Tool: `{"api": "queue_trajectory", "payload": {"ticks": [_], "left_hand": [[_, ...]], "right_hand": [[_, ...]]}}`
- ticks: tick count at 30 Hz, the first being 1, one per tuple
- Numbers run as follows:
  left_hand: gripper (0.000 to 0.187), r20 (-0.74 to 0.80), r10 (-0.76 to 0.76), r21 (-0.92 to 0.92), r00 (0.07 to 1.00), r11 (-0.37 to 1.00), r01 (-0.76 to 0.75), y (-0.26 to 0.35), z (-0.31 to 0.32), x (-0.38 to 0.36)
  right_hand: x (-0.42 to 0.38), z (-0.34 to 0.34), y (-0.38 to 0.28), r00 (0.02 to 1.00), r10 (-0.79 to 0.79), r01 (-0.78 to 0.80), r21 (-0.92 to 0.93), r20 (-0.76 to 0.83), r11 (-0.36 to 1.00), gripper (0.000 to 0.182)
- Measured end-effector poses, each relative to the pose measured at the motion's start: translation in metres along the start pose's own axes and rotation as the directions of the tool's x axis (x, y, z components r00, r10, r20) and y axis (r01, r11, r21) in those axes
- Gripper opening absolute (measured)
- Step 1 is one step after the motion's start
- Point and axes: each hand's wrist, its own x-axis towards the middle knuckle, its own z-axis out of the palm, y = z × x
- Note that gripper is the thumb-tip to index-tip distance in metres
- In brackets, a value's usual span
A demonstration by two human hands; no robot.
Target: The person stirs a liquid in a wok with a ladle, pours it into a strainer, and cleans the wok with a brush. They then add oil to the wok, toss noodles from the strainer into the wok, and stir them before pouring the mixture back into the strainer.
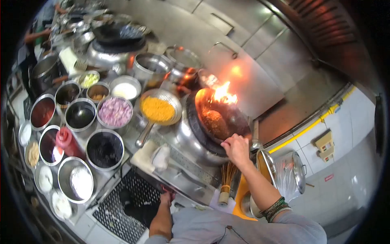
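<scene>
My right hand point(236, 149) grips the near rim of a dark wok point(219, 116) tilted on its steel burner ring point(191, 136). Flames point(223, 95) flare at the wok's far edge, and a brown mound of food point(214, 121) sits inside. My left hand point(166, 198) is low by the stove's front edge, closed on a small red knob or lever there. A long-handled strainer point(159, 109) full of yellow food rests just left of the wok.
Several steel bowls of sauces and seasonings, including chopped red onion point(115, 111), a dark sauce bowl point(105, 149) and a red squeeze bottle point(67, 140), fill the left. A bamboo brush point(226, 181) stands at the stove front. A covered pot point(288, 171) sits right. A second wok point(118, 36) lies beyond.
</scene>
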Motion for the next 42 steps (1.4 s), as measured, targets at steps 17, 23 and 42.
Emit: {"api": "queue_trajectory", "payload": {"ticks": [17,23,42], "left_hand": [[0.010,-0.002,-0.020,-0.027,1.000,0.999,0.020,0.006,0.003,-0.013],[0.014,0.023,-0.021,0.035,1.000,0.999,0.020,0.001,0.000,-0.006],[0.011,-0.043,-0.022,-0.018,0.999,1.000,0.021,0.013,0.007,-0.023]], "right_hand": [[0.021,-0.030,0.009,0.996,0.065,-0.063,0.052,-0.055,0.997,0.016],[0.026,-0.034,0.010,0.995,0.065,-0.059,0.071,-0.076,0.996,0.016],[0.031,-0.038,0.013,0.995,0.080,-0.076,0.065,-0.066,0.995,0.017]]}}
